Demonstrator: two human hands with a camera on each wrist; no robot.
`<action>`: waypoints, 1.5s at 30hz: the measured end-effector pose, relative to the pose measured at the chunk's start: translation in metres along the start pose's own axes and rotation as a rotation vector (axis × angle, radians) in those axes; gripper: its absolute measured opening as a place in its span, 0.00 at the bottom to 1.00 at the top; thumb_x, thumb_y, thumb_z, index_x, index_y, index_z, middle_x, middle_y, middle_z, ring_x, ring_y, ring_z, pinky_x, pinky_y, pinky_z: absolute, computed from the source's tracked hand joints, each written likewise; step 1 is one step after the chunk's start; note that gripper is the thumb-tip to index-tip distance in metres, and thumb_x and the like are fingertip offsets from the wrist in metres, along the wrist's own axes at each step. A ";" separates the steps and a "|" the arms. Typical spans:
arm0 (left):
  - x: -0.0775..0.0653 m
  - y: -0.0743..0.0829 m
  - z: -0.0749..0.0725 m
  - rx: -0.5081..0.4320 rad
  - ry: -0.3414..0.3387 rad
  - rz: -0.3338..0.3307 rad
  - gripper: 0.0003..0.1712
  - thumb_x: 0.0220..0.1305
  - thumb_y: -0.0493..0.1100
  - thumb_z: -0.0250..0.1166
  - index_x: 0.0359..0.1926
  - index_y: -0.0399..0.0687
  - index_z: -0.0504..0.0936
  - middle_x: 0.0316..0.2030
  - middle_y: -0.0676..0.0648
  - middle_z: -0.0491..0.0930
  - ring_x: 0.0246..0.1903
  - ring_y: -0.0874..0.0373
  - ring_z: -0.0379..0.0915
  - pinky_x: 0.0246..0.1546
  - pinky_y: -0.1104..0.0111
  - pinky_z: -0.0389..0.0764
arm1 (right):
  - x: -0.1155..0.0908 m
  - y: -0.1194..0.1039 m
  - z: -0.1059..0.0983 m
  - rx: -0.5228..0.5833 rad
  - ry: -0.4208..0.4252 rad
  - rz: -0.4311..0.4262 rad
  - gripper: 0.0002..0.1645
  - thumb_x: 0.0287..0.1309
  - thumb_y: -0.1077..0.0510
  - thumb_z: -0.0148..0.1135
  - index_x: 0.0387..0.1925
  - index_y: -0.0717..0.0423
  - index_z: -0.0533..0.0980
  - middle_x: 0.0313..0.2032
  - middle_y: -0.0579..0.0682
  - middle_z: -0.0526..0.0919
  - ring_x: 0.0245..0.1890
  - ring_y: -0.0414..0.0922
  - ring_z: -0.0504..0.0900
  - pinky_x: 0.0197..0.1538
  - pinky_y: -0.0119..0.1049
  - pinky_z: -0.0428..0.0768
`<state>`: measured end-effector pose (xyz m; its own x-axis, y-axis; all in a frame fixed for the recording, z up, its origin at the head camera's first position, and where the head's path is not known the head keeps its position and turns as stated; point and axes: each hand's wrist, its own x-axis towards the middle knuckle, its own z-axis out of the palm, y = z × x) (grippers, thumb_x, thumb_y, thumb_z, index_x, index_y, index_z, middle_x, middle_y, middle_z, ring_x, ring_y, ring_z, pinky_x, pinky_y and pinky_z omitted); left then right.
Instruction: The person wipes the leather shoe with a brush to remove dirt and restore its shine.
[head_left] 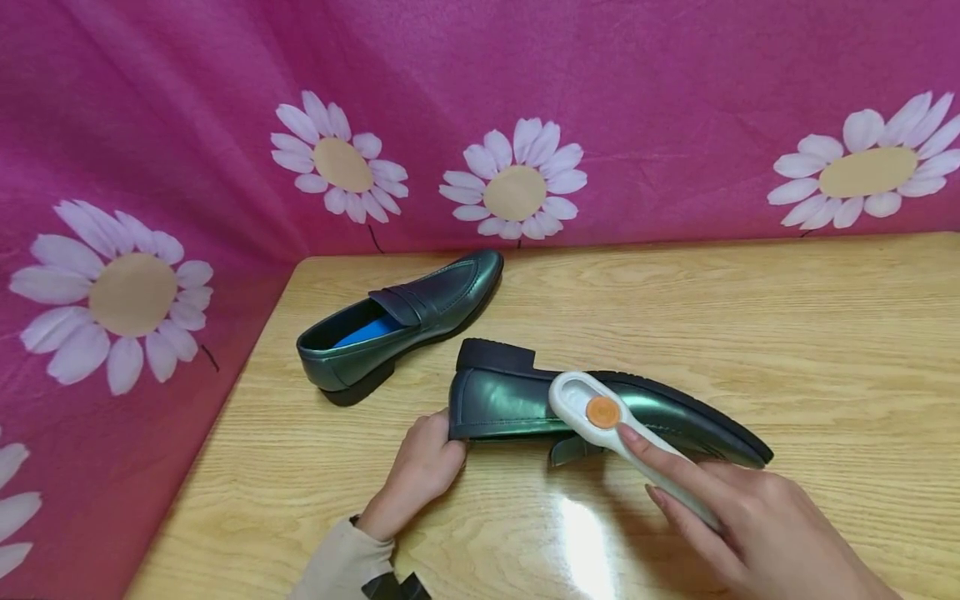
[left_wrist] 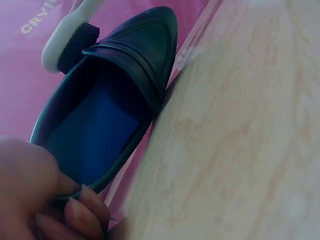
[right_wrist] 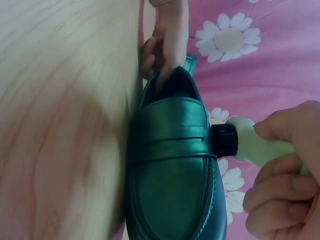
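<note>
A dark green leather loafer lies on its side, its sole facing the back and its toe to the right. My left hand grips its heel end, with the thumb inside the opening in the left wrist view, where the blue insole shows. In my right hand is a white-handled shoe brush with an orange button. The dark bristles touch the loafer's side near the strap in the right wrist view. My right index finger lies along the handle by the button.
A second loafer stands upright behind and to the left, its toe toward the back right. Both are on a wooden table. A pink cloth with white daisies hangs along the back and left edges.
</note>
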<state>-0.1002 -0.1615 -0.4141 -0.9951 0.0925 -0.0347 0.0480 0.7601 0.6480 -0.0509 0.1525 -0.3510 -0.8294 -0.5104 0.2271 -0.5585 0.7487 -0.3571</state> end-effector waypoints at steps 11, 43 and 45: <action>0.003 -0.001 0.001 -0.013 -0.011 -0.013 0.13 0.58 0.33 0.51 0.19 0.49 0.66 0.16 0.53 0.59 0.20 0.58 0.60 0.25 0.68 0.64 | 0.000 0.011 -0.012 -0.153 0.164 0.075 0.39 0.52 0.53 0.70 0.66 0.32 0.68 0.16 0.32 0.65 0.17 0.30 0.60 0.21 0.33 0.63; 0.000 0.001 0.001 0.000 0.004 -0.019 0.17 0.60 0.33 0.49 0.16 0.50 0.63 0.15 0.53 0.57 0.16 0.59 0.54 0.21 0.69 0.59 | 0.000 -0.003 0.000 -0.103 0.114 -0.059 0.42 0.50 0.50 0.71 0.67 0.33 0.66 0.18 0.27 0.60 0.16 0.25 0.56 0.21 0.27 0.62; 0.000 0.002 0.000 -0.005 0.002 -0.030 0.16 0.58 0.33 0.49 0.16 0.50 0.62 0.15 0.53 0.56 0.16 0.59 0.52 0.20 0.70 0.56 | -0.001 -0.007 0.005 -0.096 0.063 -0.047 0.43 0.51 0.50 0.71 0.68 0.31 0.64 0.18 0.27 0.56 0.15 0.25 0.54 0.20 0.25 0.59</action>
<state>-0.0999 -0.1596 -0.4126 -0.9962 0.0685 -0.0528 0.0177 0.7591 0.6507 -0.0458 0.1457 -0.3529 -0.7998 -0.5208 0.2987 -0.5929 0.7630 -0.2573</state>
